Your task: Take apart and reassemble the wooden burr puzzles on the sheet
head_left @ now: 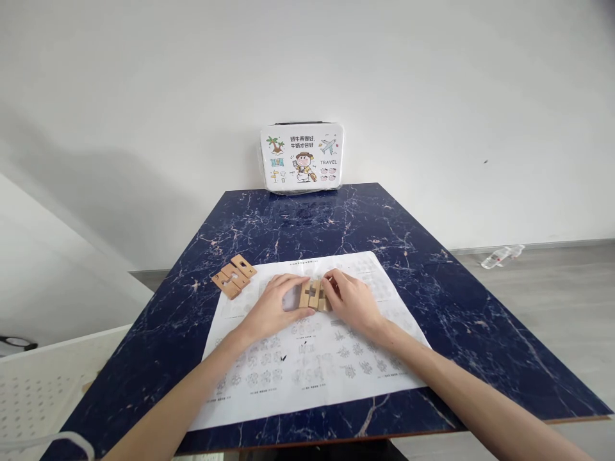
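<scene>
One left hand (273, 306), one right hand (356, 303) clamped on wooden blocks (316, 301); white case (288, 182) at back edge of marbled tabletop (317, 234), wall (307, 57) behind.

White case (302, 159), face: two lines of Chinese at upper middle, 奶牛养得好 over 牛奶才会好. "TRAVEL" in Latin capitals on the right part of that same face. Other tiny lettering around its middle, too small to read. Paper sheet (283, 400), well in front of the case: printed headings and captions, Chinese-looking, not legible. Loose wooden pieces (244, 278), in front of the case and to its left: dark marks, can't make them out.
</scene>
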Motion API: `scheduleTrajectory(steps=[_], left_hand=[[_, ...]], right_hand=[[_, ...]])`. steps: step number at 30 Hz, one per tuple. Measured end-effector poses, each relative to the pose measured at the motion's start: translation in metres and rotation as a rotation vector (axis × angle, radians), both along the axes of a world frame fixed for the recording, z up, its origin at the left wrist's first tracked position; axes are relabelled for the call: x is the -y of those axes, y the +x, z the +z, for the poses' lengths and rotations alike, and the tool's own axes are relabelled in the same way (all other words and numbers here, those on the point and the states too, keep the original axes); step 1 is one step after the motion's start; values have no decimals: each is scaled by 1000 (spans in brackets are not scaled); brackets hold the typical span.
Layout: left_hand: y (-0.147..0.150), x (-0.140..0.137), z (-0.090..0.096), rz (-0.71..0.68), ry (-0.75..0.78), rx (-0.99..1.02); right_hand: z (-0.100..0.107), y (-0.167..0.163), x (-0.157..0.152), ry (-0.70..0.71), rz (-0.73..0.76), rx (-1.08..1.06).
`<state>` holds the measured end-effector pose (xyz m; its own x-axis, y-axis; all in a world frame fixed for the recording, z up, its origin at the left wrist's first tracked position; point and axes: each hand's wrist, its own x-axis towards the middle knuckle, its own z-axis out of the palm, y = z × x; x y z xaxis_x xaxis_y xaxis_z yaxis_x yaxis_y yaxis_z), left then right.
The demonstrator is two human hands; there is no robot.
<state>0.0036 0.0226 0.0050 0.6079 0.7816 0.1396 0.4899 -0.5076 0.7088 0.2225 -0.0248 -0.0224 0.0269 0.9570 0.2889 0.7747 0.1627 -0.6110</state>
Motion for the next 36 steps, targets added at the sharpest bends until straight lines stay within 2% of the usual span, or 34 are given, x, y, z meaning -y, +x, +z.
scheduleTrajectory(steps=[9, 15, 21, 27, 36], left_hand=[[2, 2, -2, -6, 33, 9], [2, 3, -2, -38, 11, 31], [1, 3, -4, -5, 12, -16], [2, 4, 0, -10, 47, -92], [3, 4, 4, -26, 75, -63]], right_hand=[[-2, 2, -1, -9, -4, -1], [-2, 2, -2, -1, 56, -89], [1, 0, 1, -8, 144, -165], [1, -1, 2, -14, 186, -175], [-4, -1, 1, -19, 200, -162]])
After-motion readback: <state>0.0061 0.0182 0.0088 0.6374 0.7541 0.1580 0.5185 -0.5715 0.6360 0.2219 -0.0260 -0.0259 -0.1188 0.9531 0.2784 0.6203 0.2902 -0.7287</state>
